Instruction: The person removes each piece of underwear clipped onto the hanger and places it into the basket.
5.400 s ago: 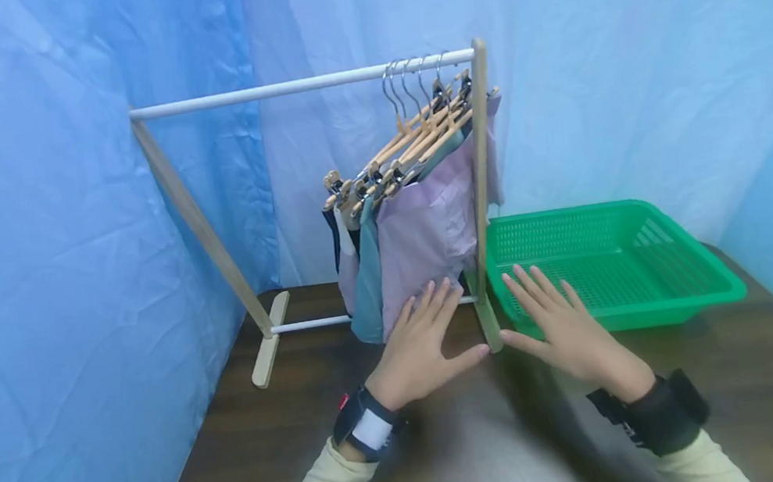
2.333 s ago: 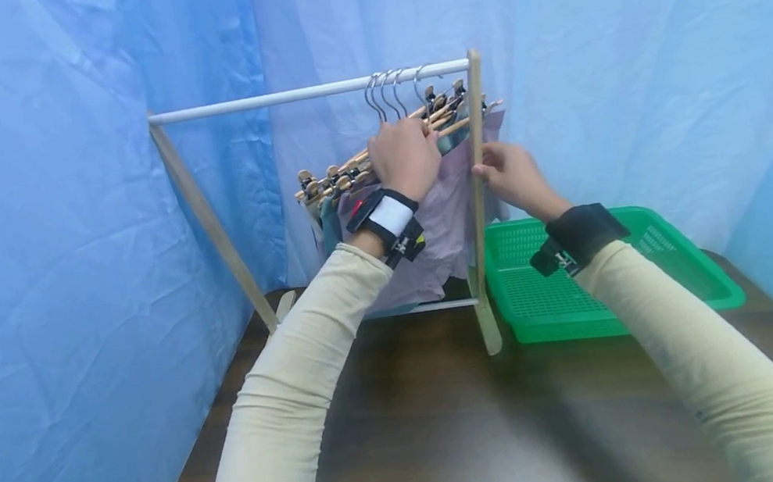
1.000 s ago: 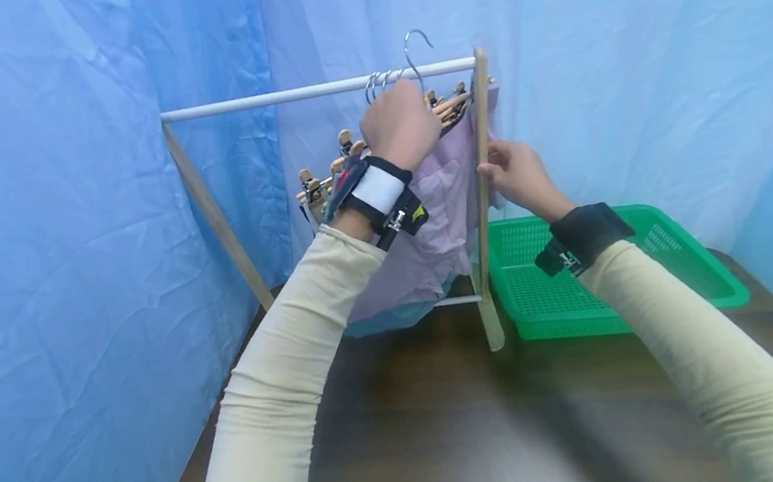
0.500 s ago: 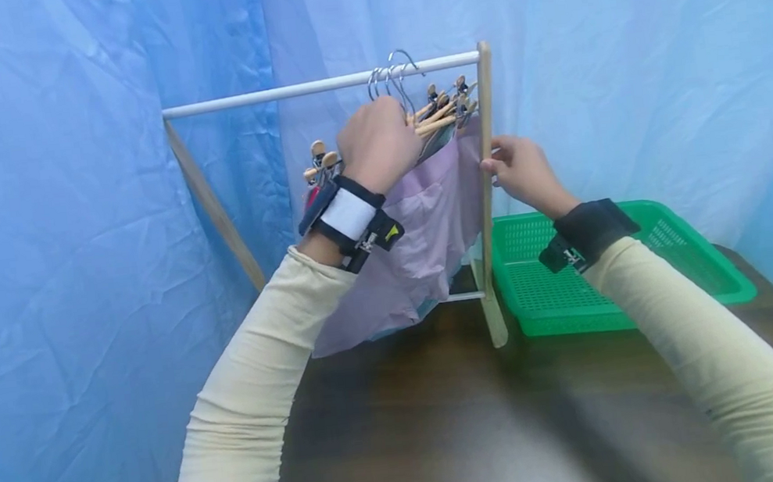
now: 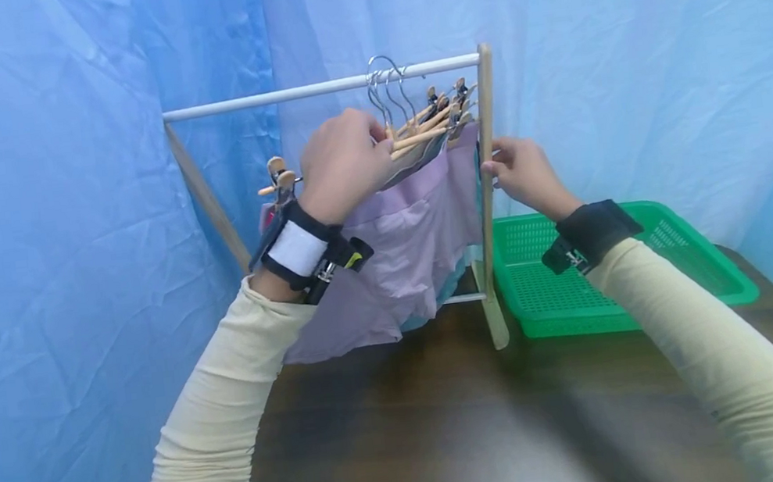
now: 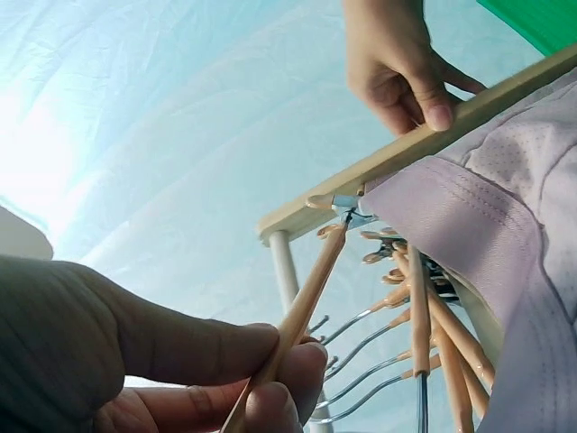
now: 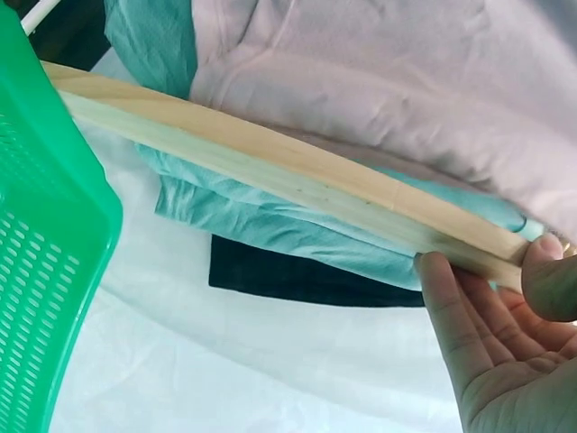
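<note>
My left hand pinches the wooden bar of a clip hanger between thumb and fingers. From this hanger's clips hang lilac shorts, facing me in front of the other clothes. Its metal hook overlaps the rack's white rail in the head view. Several more hangers are bunched behind it, with teal and black garments below. On the right, thumb and fingers of my right hand grip the wooden upright of the clothes rack.
A green perforated basket stands on the dark wooden table, right of the rack. The rack's left upright leans close to the blue curtain, which also runs behind everything.
Both hands rose from before the rack to the hangers and upright. The left hand lifted the lilac shorts' hanger, its hook rising above the rail, then brought it left and lower. The right hand stayed.
</note>
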`<state>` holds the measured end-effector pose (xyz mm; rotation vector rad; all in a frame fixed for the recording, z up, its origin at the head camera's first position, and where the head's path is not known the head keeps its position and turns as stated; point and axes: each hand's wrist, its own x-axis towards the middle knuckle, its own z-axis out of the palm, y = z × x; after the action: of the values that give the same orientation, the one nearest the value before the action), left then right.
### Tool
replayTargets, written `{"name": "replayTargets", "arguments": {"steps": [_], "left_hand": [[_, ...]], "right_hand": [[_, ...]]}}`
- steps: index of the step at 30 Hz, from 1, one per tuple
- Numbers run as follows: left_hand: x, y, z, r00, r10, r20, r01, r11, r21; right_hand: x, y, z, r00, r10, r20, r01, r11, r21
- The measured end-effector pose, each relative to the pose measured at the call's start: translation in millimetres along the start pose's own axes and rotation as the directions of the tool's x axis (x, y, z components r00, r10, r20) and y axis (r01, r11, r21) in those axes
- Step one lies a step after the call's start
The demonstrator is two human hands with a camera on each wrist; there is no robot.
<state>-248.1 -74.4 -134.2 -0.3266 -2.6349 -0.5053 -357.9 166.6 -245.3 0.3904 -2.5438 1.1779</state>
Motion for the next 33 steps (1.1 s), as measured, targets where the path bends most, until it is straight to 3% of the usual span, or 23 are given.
{"name": "replayTargets", "arguments": {"steps": [8, 16, 22, 26, 33], "left_hand": [[-20.4, -10.7, -6.6, 0.998, 0.053, 0.033, -0.05, 0.993, -0.11], [-45.0, -10.0, 2.0, 0.994, 0.106, 0.025, -0.1, 0.978, -0.183], [-61.7, -12.8, 12.1, 0.988, 0.147, 0.056, -0.128, 0.959, -0.252], [-71.6, -15.9, 22.3, 0.976, 0.195, 0.101, -0.15, 0.928, -0.34], [-87.5, -18.5, 51.9, 0.949, 0.282, 0.139, -0.175, 0.839, -0.515]], "right_hand": [[-0.6, 4, -2, 0.999, -0.037, -0.007, 0.037, 0.999, -0.012], [-8.1, 3, -8, 0.998, -0.067, -0.02, 0.066, 0.997, -0.03], [-12.6, -6, -11, 0.999, -0.012, 0.033, 0.013, 1.0, -0.02], [-10.7, -5, -12, 0.998, 0.012, 0.057, -0.009, 0.999, -0.043], [-12.0, 3, -12, 0.998, -0.04, 0.042, 0.041, 0.999, -0.026]]}}
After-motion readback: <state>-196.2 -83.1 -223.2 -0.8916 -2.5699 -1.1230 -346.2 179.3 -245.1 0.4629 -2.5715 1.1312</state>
